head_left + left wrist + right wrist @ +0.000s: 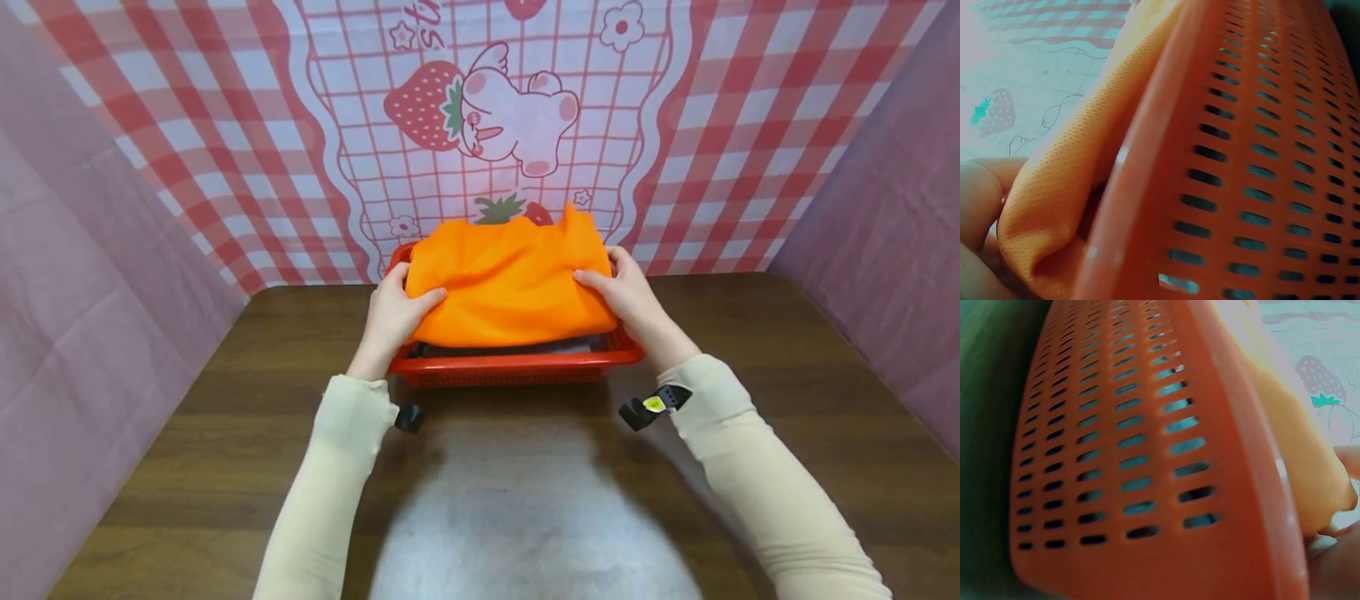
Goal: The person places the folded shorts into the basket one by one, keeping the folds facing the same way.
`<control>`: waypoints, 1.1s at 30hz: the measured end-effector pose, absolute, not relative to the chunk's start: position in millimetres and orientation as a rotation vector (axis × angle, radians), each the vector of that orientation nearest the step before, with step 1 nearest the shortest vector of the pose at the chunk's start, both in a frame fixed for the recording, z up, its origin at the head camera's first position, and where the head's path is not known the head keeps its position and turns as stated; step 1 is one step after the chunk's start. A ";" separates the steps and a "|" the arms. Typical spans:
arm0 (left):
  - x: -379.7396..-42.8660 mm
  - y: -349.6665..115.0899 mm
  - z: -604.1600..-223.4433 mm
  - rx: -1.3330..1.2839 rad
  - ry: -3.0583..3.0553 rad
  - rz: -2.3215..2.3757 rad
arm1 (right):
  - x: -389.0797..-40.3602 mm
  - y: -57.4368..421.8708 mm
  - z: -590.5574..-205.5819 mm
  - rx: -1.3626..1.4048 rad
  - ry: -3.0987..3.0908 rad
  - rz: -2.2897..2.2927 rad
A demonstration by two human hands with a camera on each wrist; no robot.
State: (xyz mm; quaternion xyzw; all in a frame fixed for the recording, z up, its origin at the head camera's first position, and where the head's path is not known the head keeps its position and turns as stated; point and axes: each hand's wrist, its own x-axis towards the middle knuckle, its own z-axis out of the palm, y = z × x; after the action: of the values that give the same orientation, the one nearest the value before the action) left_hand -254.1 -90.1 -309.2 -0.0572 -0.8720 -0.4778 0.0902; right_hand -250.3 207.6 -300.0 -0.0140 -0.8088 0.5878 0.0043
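An orange mesh cloth, perhaps a garment, lies folded across the top of a red plastic basket. My left hand grips the cloth's left end, thumb on top and fingers underneath. At the opposite end my right hand holds it the same way, its fingers partly hidden behind the fabric. Up close in the left wrist view, the cloth folds over beside the slotted basket wall. The right wrist view has the cloth just past the basket rim. Dark and grey contents show under the cloth's front edge.
The basket stands on a brown wooden table, close to a red-and-white checked backdrop with strawberry prints. Pink fabric walls rise at both sides. A bright light patch lies on the tabletop in front of the basket.
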 end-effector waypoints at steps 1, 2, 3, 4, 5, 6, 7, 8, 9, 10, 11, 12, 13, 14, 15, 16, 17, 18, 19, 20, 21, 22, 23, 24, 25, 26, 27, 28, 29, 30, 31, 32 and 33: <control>-253.2 -90.7 -310.7 -0.157 -2.618 -1.400 | -249.5 208.6 -301.5 -0.036 -2.557 1.823; -252.6 -91.3 -312.5 -0.147 -2.645 -1.390 | -248.7 209.6 -303.0 -0.023 -2.580 1.798; -252.3 -91.8 -314.2 -0.139 -2.671 -1.386 | -247.6 210.6 -304.2 -0.013 -2.606 1.770; -252.1 -92.1 -315.7 -0.140 -2.698 -1.376 | -246.9 211.7 -305.6 -0.007 -2.634 1.738; -252.5 -92.6 -317.6 -0.140 -2.724 -1.364 | -246.1 212.7 -306.6 0.005 -2.660 1.699; -252.7 -93.0 -319.3 -0.144 -2.746 -1.360 | -245.4 213.5 -307.6 0.012 -2.686 1.665; -253.0 -93.4 -321.1 -0.148 -2.768 -1.348 | -244.7 214.2 -308.5 0.020 -2.714 1.632; -253.2 -93.7 -322.9 -0.152 -2.787 -1.339 | -244.1 215.0 -309.1 0.023 -2.740 1.609; -253.2 -94.1 -324.4 -0.158 -2.803 -1.325 | -243.5 215.7 -309.5 0.022 -2.770 1.587; -253.1 -94.3 -325.7 -0.161 -2.817 -1.312 | -243.2 216.1 -309.7 0.025 -2.796 1.565; -253.2 -94.4 -326.7 -0.160 -2.829 -1.300 | -243.0 216.4 -309.6 0.031 -2.820 1.534; -252.8 -94.7 -327.3 -0.163 -2.842 -1.290 | -242.7 216.4 -309.4 0.032 -2.843 1.511; -252.6 -94.6 -327.5 -0.157 -2.855 -1.282 | -242.7 216.3 -309.0 0.038 -2.864 1.487; -252.3 -94.4 -327.4 -0.156 -2.872 -1.269 | -243.0 216.2 -308.4 0.040 -2.881 1.466; -252.5 -94.1 -327.2 -0.151 -2.888 -1.248 | -243.4 216.0 -307.9 0.047 -2.896 1.441; -252.5 -93.7 -326.6 -0.144 -2.909 -1.227 | -243.8 215.4 -307.4 0.055 -2.907 1.419; -252.8 -93.1 -326.3 -0.137 -2.932 -1.197 | -244.2 214.8 -306.7 0.058 -2.919 1.399; -253.0 -92.3 -326.0 -0.126 -2.957 -1.169 | -244.8 214.2 -306.4 0.061 -2.930 1.387; -253.2 -91.2 -325.8 -0.115 -2.982 -1.133 | -245.3 213.5 -306.2 0.060 -2.942 1.373; -253.4 -90.0 -325.8 -0.109 -3.006 -1.088 | -245.8 212.7 -306.3 0.058 -2.954 1.357; -253.7 -88.6 -326.0 -0.096 -3.025 -1.051 | -246.0 211.7 -306.4 0.057 -2.962 1.341; -253.7 -87.2 -326.2 -0.089 -3.045 -1.013 | -246.1 210.7 -306.5 0.051 -2.968 1.323; -253.6 -85.6 -326.6 -0.083 -3.060 -0.971 | -246.2 209.8 -306.8 0.046 -2.972 1.299; -253.2 -84.1 -326.7 -0.073 -3.073 -0.940 | -246.2 209.2 -307.3 0.040 -2.976 1.275; -252.6 -82.4 -326.7 -0.065 -3.082 -0.912 | -245.6 208.3 -307.3 0.034 -2.978 1.247; -252.2 -80.5 -326.6 -0.054 -3.085 -0.886 | -244.6 207.3 -307.0 0.027 -2.978 1.220; -251.7 -78.5 -326.2 -0.051 -3.083 -0.863 | -243.6 206.4 -306.6 0.016 -2.971 1.196; -251.4 -76.4 -325.2 -0.058 -3.081 -0.834 | -242.6 205.7 -306.3 0.011 -2.959 1.163; -251.3 -73.9 -324.1 -0.067 -3.074 -0.804 | -241.4 204.7 -305.7 0.008 -2.945 1.126; -251.3 -71.4 -322.7 -0.080 -3.060 -0.780 | -240.2 203.3 -305.0 0.017 -2.926 1.082; -251.7 -68.9 -320.6 -0.092 -3.044 -0.760 | -239.5 201.4 -303.9 0.036 -2.896 1.033; -252.6 -66.2 -318.4 -0.113 -3.027 -0.736 | -239.3 199.3 -302.7 0.063 -2.864 0.983; -253.5 -63.5 -315.8 -0.144 -3.008 -0.719 | -239.8 197.4 -301.7 0.107 -2.834 0.912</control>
State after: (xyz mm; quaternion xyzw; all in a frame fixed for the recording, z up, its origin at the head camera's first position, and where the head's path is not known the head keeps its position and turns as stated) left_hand -253.5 -63.5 -315.8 -0.0463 -0.9713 -0.2322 0.0225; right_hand -239.8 197.4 -301.7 0.0357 -0.9482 0.3052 0.0812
